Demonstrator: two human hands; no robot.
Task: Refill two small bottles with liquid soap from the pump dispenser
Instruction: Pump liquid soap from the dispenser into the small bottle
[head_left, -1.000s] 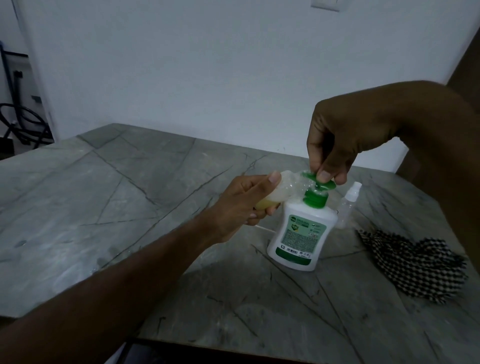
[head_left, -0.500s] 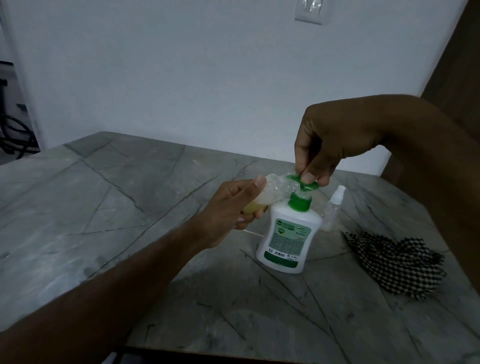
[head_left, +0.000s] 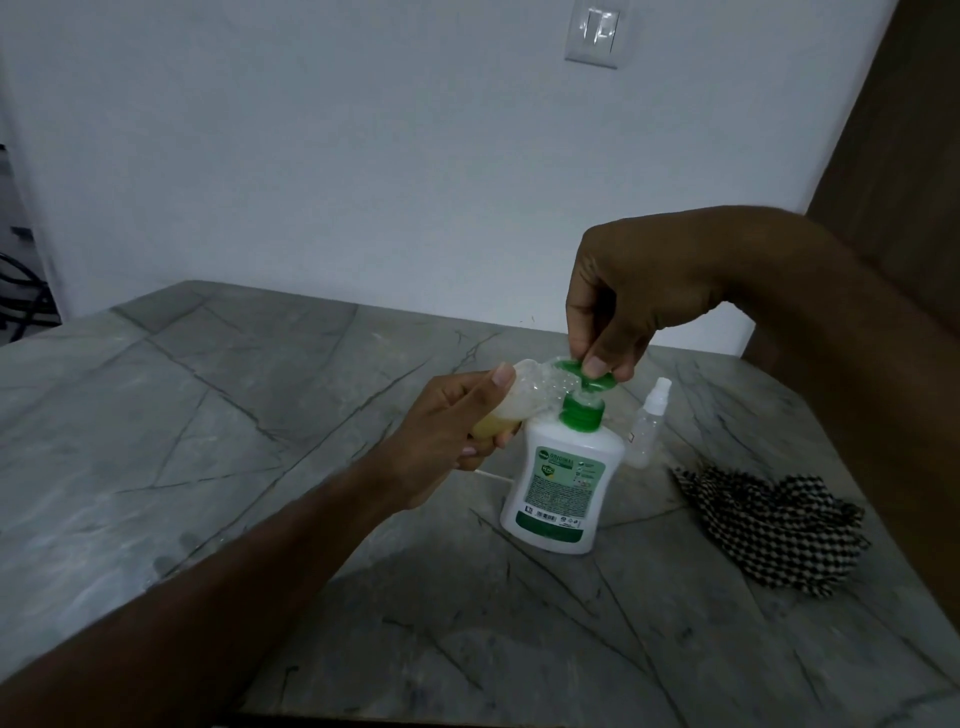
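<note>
A white pump dispenser (head_left: 563, 478) with a green label stands upright on the grey stone table (head_left: 249, 395). Its green pump head (head_left: 737, 378) is pinched from above by my right hand (head_left: 623, 301). My left hand (head_left: 447, 436) holds a small clear bottle (head_left: 519, 396) tilted on its side, its mouth against the pump's nozzle; yellowish soap and bubbles show inside it. A second small clear bottle (head_left: 647, 423) with a white spray cap stands just behind the dispenser to its right, untouched.
A crumpled black-and-white checked cloth (head_left: 769, 525) lies on the table right of the dispenser. The table's back edge meets a white wall with a light switch (head_left: 595, 34). A brown door (head_left: 893, 130) stands at the right.
The view has shifted, so everything sits lower and more to the left in the frame. Both hands keep their grip on the bottle and pump head.
</note>
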